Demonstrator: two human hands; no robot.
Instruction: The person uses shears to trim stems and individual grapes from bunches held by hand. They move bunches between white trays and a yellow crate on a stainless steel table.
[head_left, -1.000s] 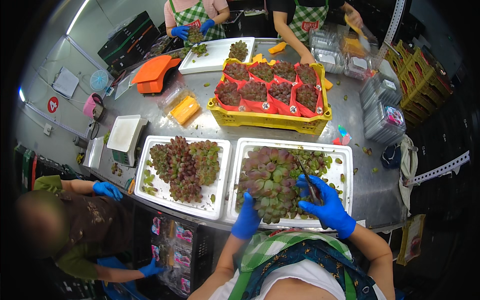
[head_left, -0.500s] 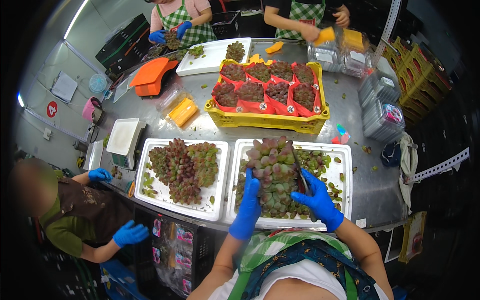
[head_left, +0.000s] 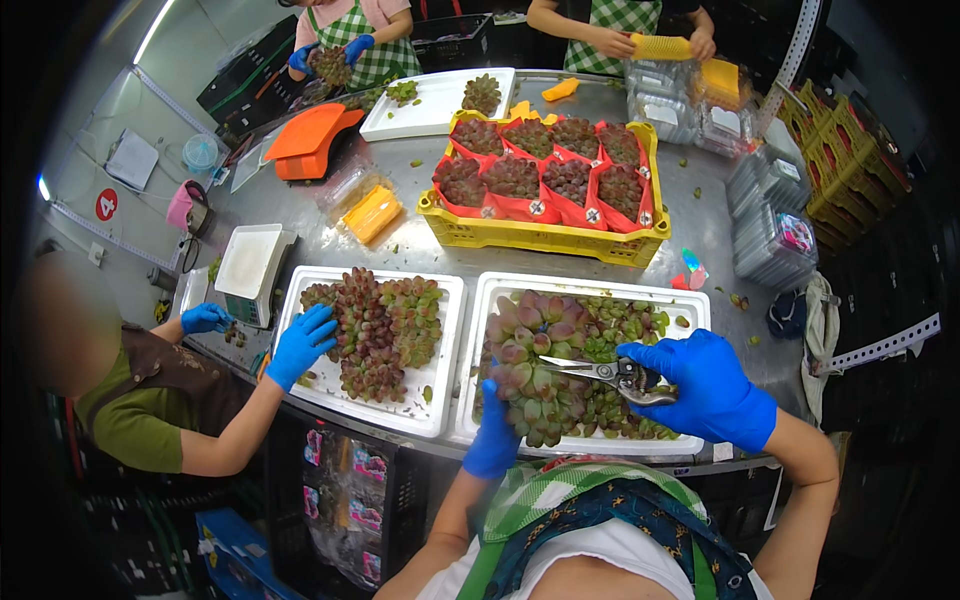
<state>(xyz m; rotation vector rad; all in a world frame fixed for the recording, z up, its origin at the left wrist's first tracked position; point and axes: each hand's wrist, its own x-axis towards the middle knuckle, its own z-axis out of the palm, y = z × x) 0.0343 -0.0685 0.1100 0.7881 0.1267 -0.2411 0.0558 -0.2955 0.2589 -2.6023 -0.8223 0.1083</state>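
Note:
My left hand [head_left: 491,440], in a blue glove, grips a large reddish-green bunch of grapes [head_left: 540,400] from its left side, over the nearer right white tray [head_left: 483,300]. The bunch hides most of those fingers. My right hand [head_left: 705,390], also gloved in blue, is closed around the handles of small pruning shears [head_left: 625,378]. Their blades point left, in front of the bunch's right side. Loose grapes and small clusters [head_left: 640,325] lie in the tray beneath and beside the bunch. Whether the blades touch a stem, I cannot tell.
A left white tray [head_left: 290,310] holds more bunches; a co-worker's gloved hand [head_left: 303,345] reaches over it. Beyond stands a yellow crate [head_left: 540,240] of red-wrapped bunches. Clear plastic boxes [head_left: 770,245] are stacked at right, a scale [head_left: 252,265] at left. Two people work across the table.
My right hand has pulled back to the right from the bunch and turned, bringing the shears in front of it. The bunch has tilted and lowered. The co-worker's hand has moved to the left tray.

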